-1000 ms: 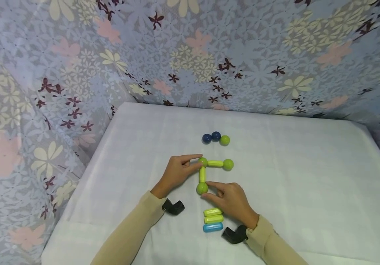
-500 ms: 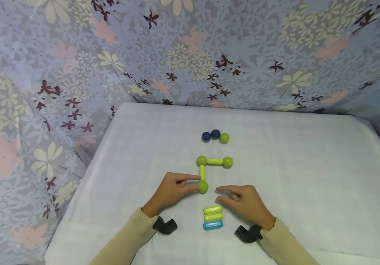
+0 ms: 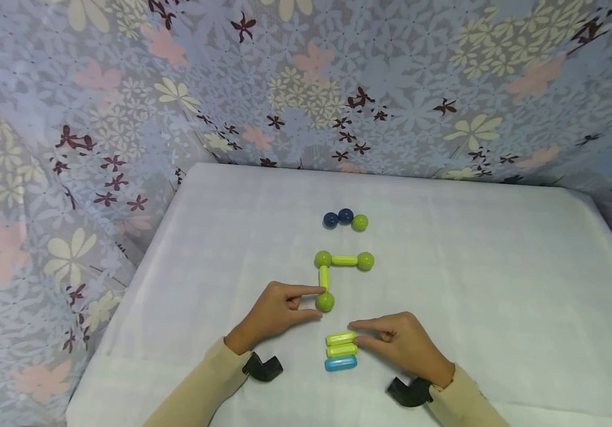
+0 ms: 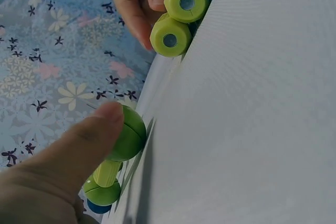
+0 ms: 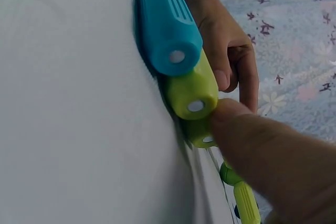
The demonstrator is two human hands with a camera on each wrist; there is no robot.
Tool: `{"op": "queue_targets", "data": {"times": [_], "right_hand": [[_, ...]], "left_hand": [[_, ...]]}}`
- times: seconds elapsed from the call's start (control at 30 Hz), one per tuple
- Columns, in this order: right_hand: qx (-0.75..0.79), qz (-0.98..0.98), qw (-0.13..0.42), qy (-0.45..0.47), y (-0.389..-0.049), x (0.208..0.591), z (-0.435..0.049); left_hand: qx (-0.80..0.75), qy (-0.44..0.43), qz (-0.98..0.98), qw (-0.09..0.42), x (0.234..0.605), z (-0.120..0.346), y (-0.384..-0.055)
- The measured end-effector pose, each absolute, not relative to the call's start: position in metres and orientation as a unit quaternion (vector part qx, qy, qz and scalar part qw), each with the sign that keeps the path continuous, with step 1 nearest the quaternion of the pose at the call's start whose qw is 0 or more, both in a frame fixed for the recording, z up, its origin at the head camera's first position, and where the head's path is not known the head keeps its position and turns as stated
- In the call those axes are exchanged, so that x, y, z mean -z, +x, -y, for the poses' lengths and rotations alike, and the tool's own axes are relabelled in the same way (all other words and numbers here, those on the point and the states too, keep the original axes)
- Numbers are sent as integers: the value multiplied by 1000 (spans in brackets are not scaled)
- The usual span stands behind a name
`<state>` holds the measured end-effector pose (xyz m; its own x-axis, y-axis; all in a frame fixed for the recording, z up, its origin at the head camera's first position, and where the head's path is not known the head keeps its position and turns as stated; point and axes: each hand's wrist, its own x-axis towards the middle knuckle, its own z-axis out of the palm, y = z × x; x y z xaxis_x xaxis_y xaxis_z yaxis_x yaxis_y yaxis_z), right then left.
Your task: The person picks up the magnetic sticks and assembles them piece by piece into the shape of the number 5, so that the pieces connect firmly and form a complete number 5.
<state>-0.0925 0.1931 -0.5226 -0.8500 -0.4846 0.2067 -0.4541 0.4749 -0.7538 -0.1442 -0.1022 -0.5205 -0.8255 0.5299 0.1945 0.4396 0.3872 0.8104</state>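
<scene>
In the head view, two light-green rods and several green balls form a corner shape on the white cloth. My left hand (image 3: 276,308) holds the shape's lower green ball (image 3: 325,302) between index finger and thumb. From that ball one rod (image 3: 324,277) runs up to the corner ball (image 3: 323,259); another rod (image 3: 344,260) leads right to the end ball (image 3: 365,261). My right hand (image 3: 404,344) has its thumb and index tips apart at the right end of the upper loose light-green rod (image 3: 340,338). In the right wrist view, the thumb (image 5: 233,116) overlaps the light-green rods' ends.
Below the upper loose rod lie a second light-green rod (image 3: 341,351) and a blue rod (image 3: 341,363), side by side. Farther back sit two dark blue balls (image 3: 346,216) and a green ball (image 3: 360,222) in a row. Flowered fabric (image 3: 306,89) hangs behind the table.
My right hand has let go of the lower ball and moved down and right, then to the loose rods. My left hand has moved from the corner ball down to the lower ball.
</scene>
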Motion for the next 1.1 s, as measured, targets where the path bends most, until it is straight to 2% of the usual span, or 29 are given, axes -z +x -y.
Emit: {"op": "queue_targets", "data": {"times": [0.43, 0.9, 1.1], "right_hand": [[378, -881, 21, -283, -92, 525, -191], [430, -872, 15, -233, -90, 523, -188], [444, -871, -31, -209, -89, 527, -188]], "left_hand": [[-451, 310, -836, 27, 522, 100, -146], [-458, 298, -837, 32, 522, 101, -146], [-464, 298, -834, 30, 523, 101, -145]]}}
